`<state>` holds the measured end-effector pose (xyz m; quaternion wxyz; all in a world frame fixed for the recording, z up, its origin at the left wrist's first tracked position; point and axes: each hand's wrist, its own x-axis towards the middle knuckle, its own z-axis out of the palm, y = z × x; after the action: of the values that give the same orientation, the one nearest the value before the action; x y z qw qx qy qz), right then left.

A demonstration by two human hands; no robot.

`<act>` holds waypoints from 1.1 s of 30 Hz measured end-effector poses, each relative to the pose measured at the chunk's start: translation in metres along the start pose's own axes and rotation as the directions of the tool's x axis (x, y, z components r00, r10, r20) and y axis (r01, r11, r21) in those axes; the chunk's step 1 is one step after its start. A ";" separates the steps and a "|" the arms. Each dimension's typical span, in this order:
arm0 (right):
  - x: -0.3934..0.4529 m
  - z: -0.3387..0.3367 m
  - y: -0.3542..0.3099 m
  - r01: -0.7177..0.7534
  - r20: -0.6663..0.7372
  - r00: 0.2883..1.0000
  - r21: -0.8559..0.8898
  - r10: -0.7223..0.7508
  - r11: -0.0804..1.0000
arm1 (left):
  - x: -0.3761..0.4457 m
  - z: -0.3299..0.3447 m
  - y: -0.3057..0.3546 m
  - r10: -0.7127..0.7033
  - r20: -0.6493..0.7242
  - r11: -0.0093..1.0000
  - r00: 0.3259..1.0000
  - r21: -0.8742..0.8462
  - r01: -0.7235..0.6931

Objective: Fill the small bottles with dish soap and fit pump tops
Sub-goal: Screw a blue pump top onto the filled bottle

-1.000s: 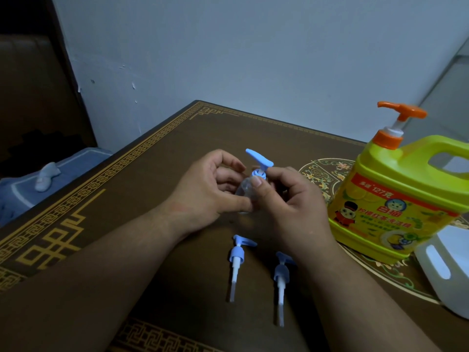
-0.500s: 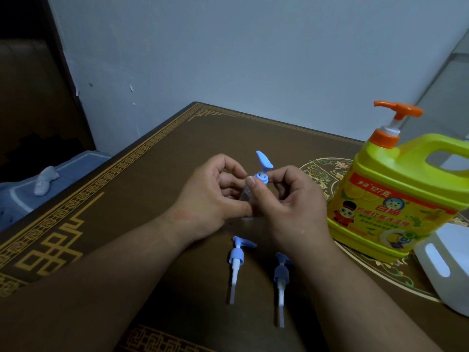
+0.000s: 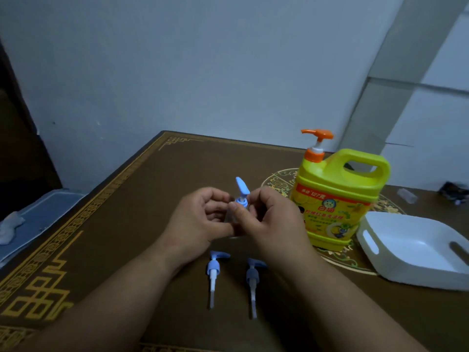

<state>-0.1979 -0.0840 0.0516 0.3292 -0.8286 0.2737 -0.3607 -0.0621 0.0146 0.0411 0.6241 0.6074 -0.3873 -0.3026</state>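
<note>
Working from your left, a pale lump (image 3: 10, 223) lies on a blue-grey surface (image 3: 43, 214) beyond the table edge, well apart from your fingers and no part of this job. Your left hand (image 3: 200, 222) comes next: its fingers curl round a small clear bottle (image 3: 234, 226), almost wholly hidden between your palms, and the thumb lies along the front of it. That grip looks meant to keep the bottle upright and stop it turning.

Just right of those fingers, your right hand (image 3: 269, 222) pinches the collar of a blue pump top (image 3: 241, 193) between thumb and forefinger, with the nozzle standing above both hands. You appear to be screwing the top onto the bottle's neck; whether the thread has caught, or how much soap is inside, you cannot tell from here.

Below your wrists, two loose pump tops (image 3: 213, 273) (image 3: 253, 278) lie flat on the brown table (image 3: 142, 199), dip tubes pointing towards you, close enough to grab without reaching. That suggests more bottles remain to be capped.

To the right of your right hand stands the yellow dish soap jug (image 3: 337, 199) with its orange pump (image 3: 317, 138), just beside your knuckles for refilling. Farther right sits a white plastic tray (image 3: 416, 245), likely for finished bottles.
</note>
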 end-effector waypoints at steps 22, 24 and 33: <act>-0.055 -0.242 0.045 -0.240 -0.221 0.962 -0.406 0.160 0.882 | -0.017 0.231 -0.006 -0.022 0.247 0.974 0.969 -0.213 0.077; -0.040 -0.257 0.053 -0.260 -0.210 0.961 -0.453 0.182 0.853 | -0.018 0.234 -0.019 -0.106 0.247 0.972 0.963 -0.177 0.152; 0.026 -0.267 0.118 -0.335 -0.135 0.931 -0.682 0.338 0.650 | -0.017 0.236 -0.042 -0.226 0.310 0.971 0.924 -0.010 0.240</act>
<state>-0.4158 -0.2696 0.1142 0.0560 -0.8262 0.5367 -0.1622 -0.2679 -0.0979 -0.0115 0.5303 0.5797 -0.3972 -0.4743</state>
